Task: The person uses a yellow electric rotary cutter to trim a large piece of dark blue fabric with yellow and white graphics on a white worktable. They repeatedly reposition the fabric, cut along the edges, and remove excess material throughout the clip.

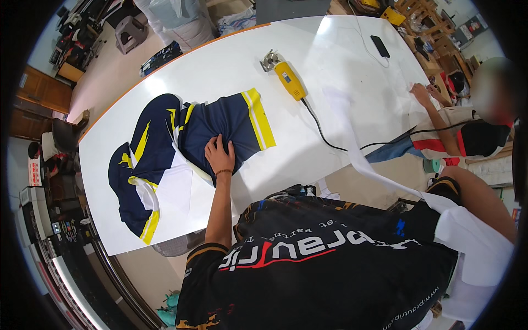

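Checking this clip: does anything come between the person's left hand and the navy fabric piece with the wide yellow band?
Nothing visible does: the left hand rests directly on the navy piece. The yellow cutter and the white strip both lie off to the right, not between them.

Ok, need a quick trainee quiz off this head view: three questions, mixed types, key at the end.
1. Multiple choice: where is the person's left hand?
A) raised in the air
B) on the navy-and-yellow fabric
C) out of sight

2. True or false: the yellow cutter lies on the white table with no hand on it.

3. Short answer: what flat black object lies on the table, to the right of the cutter?

Key: 1. B; 2. True; 3. The phone.
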`<state>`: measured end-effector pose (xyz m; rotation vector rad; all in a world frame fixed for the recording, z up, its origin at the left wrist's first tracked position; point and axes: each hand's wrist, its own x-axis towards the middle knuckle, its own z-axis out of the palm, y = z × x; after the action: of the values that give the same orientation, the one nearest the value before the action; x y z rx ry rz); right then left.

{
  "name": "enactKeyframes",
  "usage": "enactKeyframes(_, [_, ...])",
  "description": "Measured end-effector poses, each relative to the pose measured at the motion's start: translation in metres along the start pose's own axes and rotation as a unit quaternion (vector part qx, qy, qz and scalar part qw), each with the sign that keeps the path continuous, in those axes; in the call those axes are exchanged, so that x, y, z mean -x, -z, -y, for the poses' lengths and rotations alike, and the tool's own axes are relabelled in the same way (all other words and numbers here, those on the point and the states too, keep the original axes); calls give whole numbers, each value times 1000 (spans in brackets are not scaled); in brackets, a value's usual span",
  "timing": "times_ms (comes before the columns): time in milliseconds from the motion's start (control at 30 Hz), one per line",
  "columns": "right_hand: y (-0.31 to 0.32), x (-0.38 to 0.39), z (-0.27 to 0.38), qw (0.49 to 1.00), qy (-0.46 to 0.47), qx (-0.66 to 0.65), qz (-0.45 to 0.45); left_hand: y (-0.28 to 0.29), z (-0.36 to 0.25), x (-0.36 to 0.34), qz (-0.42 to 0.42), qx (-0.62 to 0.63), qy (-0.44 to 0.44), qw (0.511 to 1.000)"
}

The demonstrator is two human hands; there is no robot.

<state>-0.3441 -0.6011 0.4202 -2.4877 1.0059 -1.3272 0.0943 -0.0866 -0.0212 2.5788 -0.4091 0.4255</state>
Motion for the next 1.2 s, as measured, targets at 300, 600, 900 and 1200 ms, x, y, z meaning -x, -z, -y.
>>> enactKeyframes(300, [-27, -7, 114, 959, 195, -170, 120, 6, 1, 2, -11, -5, 13, 1000])
enactKeyframes(600, [-305, 239, -8, 582, -35, 129, 802, -2, -5, -5, -14, -3, -2, 1000])
enactKeyframes(900, [-358, 422, -113, 906, -257, -40, 333, 1, -6, -6, -2, -20, 13, 1000])
enactKeyframes(1200, [-334, 359, -57, 499, -187, 202, 822, -6, 1, -4, 0, -12, 12, 1000])
